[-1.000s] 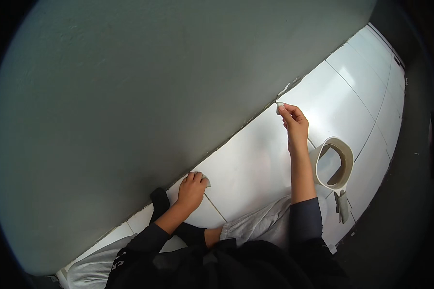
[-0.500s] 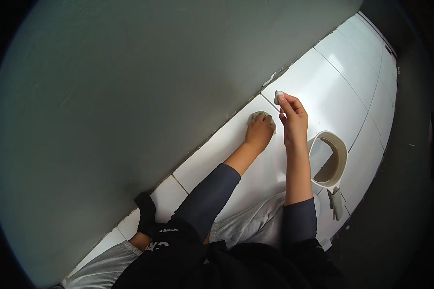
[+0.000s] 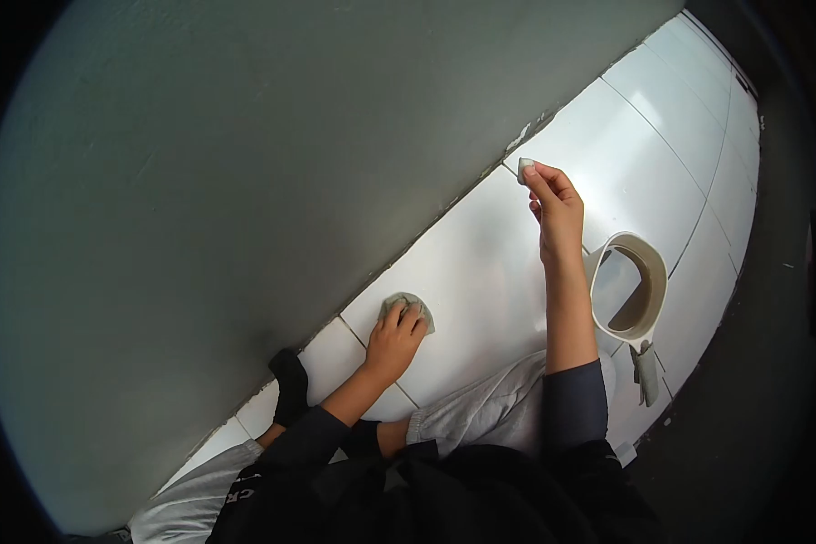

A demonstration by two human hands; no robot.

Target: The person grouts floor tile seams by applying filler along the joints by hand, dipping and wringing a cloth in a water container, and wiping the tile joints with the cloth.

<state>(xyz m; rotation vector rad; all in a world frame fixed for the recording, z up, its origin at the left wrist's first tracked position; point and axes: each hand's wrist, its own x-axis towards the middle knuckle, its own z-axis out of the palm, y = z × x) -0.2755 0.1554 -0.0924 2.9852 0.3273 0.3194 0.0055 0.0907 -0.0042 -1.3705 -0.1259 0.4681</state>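
Observation:
My left hand presses down on a crumpled grey-green cloth, fingers bent over it, flat on the white tiled floor. Higher up, my right hand pinches a small pale grey piece between thumb and fingers, above the tiles near the wall's foot. What that piece is made of, I cannot make out. Right of my right forearm stands a cream plastic dipper with water in it. A grey rag is wrapped around or hung on its handle.
A dark grey wall runs diagonally along the left of the tiles, with a rough, chipped joint at its base. My foot in a black sock rests near that edge. My leg in grey trousers lies folded in front of me.
My left hand has slid the cloth down and left along the tiles, toward my foot. My right hand stays nearly in place, still pinching the small piece. The view has shifted slightly.

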